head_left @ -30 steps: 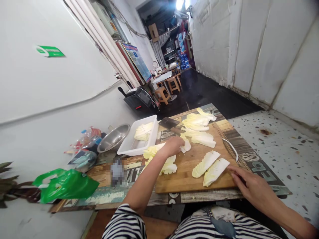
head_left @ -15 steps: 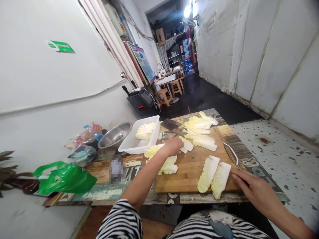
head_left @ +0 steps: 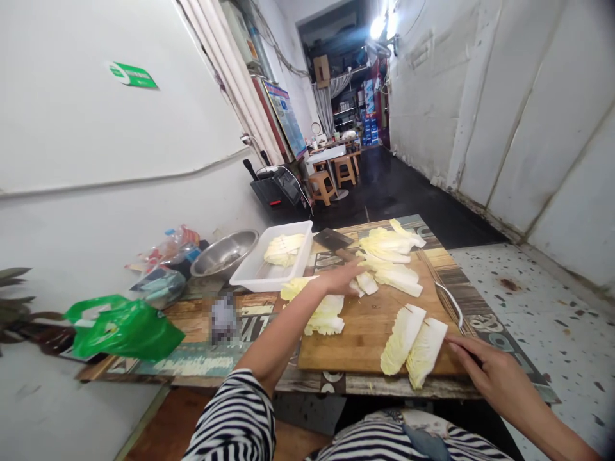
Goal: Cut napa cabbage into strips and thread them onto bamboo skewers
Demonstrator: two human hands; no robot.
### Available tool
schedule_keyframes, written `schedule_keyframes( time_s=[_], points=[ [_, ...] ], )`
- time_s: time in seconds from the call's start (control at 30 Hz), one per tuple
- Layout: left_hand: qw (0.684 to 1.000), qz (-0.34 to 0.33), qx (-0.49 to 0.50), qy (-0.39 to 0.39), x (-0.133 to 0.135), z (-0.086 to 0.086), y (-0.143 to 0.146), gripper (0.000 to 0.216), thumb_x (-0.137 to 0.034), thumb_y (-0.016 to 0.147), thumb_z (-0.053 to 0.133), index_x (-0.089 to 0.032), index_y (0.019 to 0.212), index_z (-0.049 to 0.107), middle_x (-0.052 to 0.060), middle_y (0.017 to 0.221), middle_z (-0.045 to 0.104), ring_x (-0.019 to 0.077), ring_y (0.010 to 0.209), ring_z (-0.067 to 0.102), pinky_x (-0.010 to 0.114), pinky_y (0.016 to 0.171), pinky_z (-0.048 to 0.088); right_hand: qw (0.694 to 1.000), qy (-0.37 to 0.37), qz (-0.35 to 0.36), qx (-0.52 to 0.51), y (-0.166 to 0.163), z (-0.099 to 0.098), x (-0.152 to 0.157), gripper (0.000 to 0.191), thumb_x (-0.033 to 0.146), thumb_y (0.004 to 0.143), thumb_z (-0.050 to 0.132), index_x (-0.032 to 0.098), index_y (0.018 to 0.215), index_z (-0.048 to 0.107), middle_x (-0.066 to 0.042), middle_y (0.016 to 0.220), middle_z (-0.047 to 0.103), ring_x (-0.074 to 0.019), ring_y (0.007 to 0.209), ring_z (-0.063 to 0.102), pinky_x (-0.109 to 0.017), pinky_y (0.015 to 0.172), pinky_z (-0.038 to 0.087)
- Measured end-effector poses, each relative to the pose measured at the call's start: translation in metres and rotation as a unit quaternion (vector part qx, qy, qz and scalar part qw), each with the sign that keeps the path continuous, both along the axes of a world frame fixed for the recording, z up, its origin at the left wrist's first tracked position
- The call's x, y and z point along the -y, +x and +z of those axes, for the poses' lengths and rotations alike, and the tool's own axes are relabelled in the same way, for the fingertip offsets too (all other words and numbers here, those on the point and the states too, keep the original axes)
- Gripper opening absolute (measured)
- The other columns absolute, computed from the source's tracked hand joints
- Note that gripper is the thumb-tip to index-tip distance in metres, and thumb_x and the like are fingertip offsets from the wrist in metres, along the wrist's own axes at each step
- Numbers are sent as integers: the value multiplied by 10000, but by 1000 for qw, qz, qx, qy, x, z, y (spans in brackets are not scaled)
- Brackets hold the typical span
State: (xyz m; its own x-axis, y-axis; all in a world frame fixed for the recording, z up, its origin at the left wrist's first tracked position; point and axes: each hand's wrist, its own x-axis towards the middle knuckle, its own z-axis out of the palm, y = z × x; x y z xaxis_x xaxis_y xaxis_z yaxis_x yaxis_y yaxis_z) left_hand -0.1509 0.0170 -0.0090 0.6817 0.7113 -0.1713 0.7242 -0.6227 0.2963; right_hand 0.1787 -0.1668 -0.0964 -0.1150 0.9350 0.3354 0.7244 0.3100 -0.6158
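On a wooden cutting board (head_left: pixel 355 346) lie several pale yellow-white napa cabbage leaves. My left hand (head_left: pixel 343 279) reaches over the board's far left part, fingers stretched out beside a small cabbage piece (head_left: pixel 368 283); its fingertips partly cover what they touch. At the board's near right edge, my right hand (head_left: pixel 490 362) pinches the end of a thin skewer, mostly hidden by the leaves. Two cabbage leaves (head_left: pixel 426 349) are threaded on it side by side, resting on the board. More leaves (head_left: pixel 391 243) are piled at the far side, and others (head_left: pixel 327 315) lie under my left forearm.
A cleaver (head_left: pixel 332 239) lies behind the board. To the left stand a white plastic tray (head_left: pixel 245 276) with cabbage inside, a steel bowl (head_left: pixel 225 253) and a green plastic bag (head_left: pixel 125 330). Loose skewers (head_left: pixel 444 288) and a white band (head_left: pixel 454 304) lie along the board's right side.
My left hand has moved slightly right and its fingers have stretched out past the small cabbage pieces. My right hand stays in place with the skewer. The whole view has shifted slightly.
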Motion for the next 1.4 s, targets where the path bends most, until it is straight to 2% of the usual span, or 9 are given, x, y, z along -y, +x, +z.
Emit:
schedule_keyframes(
  time_s=[0.1, 0.23, 0.4, 0.53, 0.6, 0.7, 0.77, 0.87, 1.4],
  points=[
    [999, 38, 25, 5, -4, 0, -2, 813, -267, 702, 819, -225, 1437, 474, 152, 1579, 363, 300, 1430, 391, 360, 1087, 375, 1000, 4, -1, -1, 1, 2, 0, 318, 420, 932, 499, 261, 998, 767, -35, 1062, 790, -243, 947, 757, -338, 798, 627],
    [996, 89, 5, -23, -10, -6, -1, 454, -342, 642, 860, -207, 1052, 722, 99, 1156, 692, 334, 1142, 605, 425, 1021, 385, 1000, 9, 8, 2, 1, 6, -2, 306, 413, 939, 507, 259, 1006, 762, -39, 1058, 790, -248, 956, 756, -341, 798, 631],
    [992, 76, 74, -67, -4, -2, 4, 282, -447, 623, 851, -217, 749, 747, 33, 926, 730, 296, 1053, 619, 361, 952, 386, 999, 32, 5, -12, -1, 7, -1, 299, 391, 941, 522, 255, 1062, 759, -43, 1107, 779, -242, 992, 747, -345, 848, 625],
    [978, 72, 165, -102, 13, 12, 11, 269, -459, 777, 726, -193, 803, 764, 31, 869, 741, 216, 887, 643, 280, 799, 427, 994, 99, 0, -36, -5, 18, 6, 282, 342, 943, 544, 221, 1094, 750, -65, 1091, 781, -222, 950, 754, -332, 868, 620],
    [935, 96, 295, -171, 28, 18, 18, 337, -494, 788, 717, -167, 849, 769, 35, 849, 734, 195, 822, 638, 278, 769, 438, 989, 140, -2, -37, -7, 29, 9, 272, 326, 939, 556, 210, 1088, 752, -72, 1053, 787, -216, 898, 761, -324, 854, 626],
    [785, 163, 504, -320, 55, 24, 35, 408, -494, 660, 847, -142, 850, 767, 35, 830, 718, 157, 758, 616, 275, 769, 447, 985, 172, -7, -22, -8, 45, 13, 278, 337, 945, 549, 219, 1076, 764, -68, 1034, 791, -218, 869, 766, -325, 845, 632],
    [698, 202, 565, -391, 71, 27, 44, 396, -419, 591, 913, -136, 819, 758, 27, 798, 705, 128, 721, 602, 254, 754, 445, 986, 166, -17, -5, -7, 53, 14, 299, 352, 953, 531, 234, 1089, 769, -63, 1048, 789, -226, 871, 767, -336, 834, 639],
    [615, 236, 593, -463, 86, 29, 51, 398, -318, 520, 956, -127, 794, 740, 30, 768, 695, 121, 714, 613, 230, 715, 445, 989, 146, -17, 7, -4, 61, 16, 313, 361, 954, 522, 255, 1116, 768, -50, 1055, 789, -241, 911, 763, -360, 853, 638],
    [533, 253, 623, -513, 96, 23, 53, 430, -324, 568, 952, -112, 801, 660, -13, 670, 573, 48, 530, 431, 199, 509, 339, 989, 146, -3, -9, -7, 73, 19, 310, 375, 953, 516, 288, 1082, 785, -26, 1042, 790, -239, 867, 771, -338, 796, 652]
  ],
)
